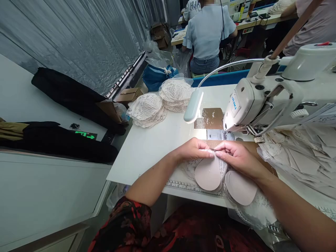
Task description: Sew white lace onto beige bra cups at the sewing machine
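My left hand (195,149) pinches the top edge of a white lace piece with a smooth pale cup pad (208,175) on it. Close beside it, my right hand (237,155) is closed on the same edge, fingertips almost meeting the left ones. A thin dark sliver shows between the fingertips, too small to name. A second pale cup pad (241,189) lies on lace (258,211) below my right hand, hanging over the table's front edge. Just beyond my hands are the needle area and metal plate (216,134) of a white sewing machine (262,94).
Two stacks of lace pieces (148,108) stand at the back left of the white table (136,154). A bendable lamp (193,105) reaches over the plate. Many pale pieces (307,154) are heaped at right. A person in light blue (207,35) sits ahead, facing away.
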A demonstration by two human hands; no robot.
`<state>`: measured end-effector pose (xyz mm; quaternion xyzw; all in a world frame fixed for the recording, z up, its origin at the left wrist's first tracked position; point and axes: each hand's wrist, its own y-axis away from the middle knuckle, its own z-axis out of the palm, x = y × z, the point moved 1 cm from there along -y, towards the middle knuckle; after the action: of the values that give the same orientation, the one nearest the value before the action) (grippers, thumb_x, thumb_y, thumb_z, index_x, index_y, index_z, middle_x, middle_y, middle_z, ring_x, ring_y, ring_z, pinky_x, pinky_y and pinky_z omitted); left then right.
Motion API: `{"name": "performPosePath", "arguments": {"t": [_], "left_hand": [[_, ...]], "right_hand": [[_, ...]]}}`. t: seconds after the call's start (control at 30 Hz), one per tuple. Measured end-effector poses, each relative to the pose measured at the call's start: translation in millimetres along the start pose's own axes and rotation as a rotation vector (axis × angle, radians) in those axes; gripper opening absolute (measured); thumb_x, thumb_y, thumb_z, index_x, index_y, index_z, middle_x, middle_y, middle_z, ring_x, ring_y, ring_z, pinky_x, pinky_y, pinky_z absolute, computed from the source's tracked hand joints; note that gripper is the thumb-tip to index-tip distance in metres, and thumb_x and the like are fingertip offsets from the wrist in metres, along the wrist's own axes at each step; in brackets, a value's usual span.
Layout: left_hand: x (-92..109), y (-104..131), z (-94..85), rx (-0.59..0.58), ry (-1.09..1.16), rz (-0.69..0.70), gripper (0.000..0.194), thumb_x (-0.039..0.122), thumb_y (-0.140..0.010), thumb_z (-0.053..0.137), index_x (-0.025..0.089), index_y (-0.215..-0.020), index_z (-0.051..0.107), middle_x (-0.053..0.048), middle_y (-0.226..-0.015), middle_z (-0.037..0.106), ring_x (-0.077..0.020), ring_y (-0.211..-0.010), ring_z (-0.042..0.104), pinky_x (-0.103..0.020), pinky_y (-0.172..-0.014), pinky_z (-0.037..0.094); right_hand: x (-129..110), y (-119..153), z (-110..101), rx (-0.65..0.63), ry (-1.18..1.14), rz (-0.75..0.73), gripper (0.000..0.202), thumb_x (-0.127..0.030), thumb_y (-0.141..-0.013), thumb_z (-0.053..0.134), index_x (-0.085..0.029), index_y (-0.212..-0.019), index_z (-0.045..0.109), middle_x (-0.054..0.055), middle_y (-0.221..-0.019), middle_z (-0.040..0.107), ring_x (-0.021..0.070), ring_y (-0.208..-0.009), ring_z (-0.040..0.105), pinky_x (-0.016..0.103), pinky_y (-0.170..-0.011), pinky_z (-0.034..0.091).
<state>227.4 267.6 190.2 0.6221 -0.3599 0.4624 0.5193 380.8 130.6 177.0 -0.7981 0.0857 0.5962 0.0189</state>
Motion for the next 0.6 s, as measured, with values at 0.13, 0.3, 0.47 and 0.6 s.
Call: {"name": "performPosePath", "arguments": {"t": [0.13, 0.3, 0.47, 0.6], "left_hand": [[-2.7, 0.1, -0.4, -0.011, 0.013, 0.006, 0.035, 0.043, -0.071, 0.076, 0.012, -0.067, 0.063, 0.004, -0.063, 0.045, -0.0088, -0.060, 0.039, -0.023, -0.055, 0.029], [-6.2, 1.6, -0.1, 0.012, 0.027, 0.034, 0.034, 0.045, -0.079, 0.069, 0.012, -0.071, 0.065, 0.002, -0.065, 0.052, -0.0100, -0.063, 0.046, -0.024, -0.060, 0.036], [-6.5, 3.5, -9.6, 0.112, 0.010, 0.097, 0.042, 0.050, -0.092, 0.049, 0.013, -0.093, 0.069, -0.007, -0.100, 0.067, -0.0179, -0.095, 0.060, -0.029, -0.085, 0.044], [-2.9, 6.9, -8.5, 0.019, -0.449, 0.111, 0.036, 0.041, -0.074, 0.072, 0.016, -0.099, 0.064, -0.006, -0.105, 0.065, -0.0205, -0.094, 0.060, -0.027, -0.076, 0.045]], "right_hand": [[0.8, -1.7, -4.4, 0.017, -0.018, 0.053, 0.031, -0.049, -0.088, 0.056, -0.020, -0.096, 0.061, 0.001, -0.076, 0.066, 0.0167, -0.069, 0.060, 0.029, -0.064, 0.046], [-9.2, 11.3, -24.4, -0.032, 0.141, 0.112, 0.041, -0.054, -0.084, 0.059, -0.021, -0.109, 0.061, 0.003, -0.080, 0.067, 0.0199, -0.071, 0.062, 0.031, -0.063, 0.047], [4.0, 55.2, -44.8, 0.024, 0.574, 0.199, 0.046, -0.057, -0.079, 0.064, -0.026, -0.112, 0.063, 0.008, -0.097, 0.070, 0.0263, -0.078, 0.065, 0.035, -0.062, 0.049], [16.1, 80.2, -36.6, 0.072, 0.764, 0.279, 0.036, -0.059, -0.079, 0.059, -0.026, -0.094, 0.064, 0.003, -0.068, 0.065, 0.0245, -0.059, 0.061, 0.034, -0.050, 0.044]]}}
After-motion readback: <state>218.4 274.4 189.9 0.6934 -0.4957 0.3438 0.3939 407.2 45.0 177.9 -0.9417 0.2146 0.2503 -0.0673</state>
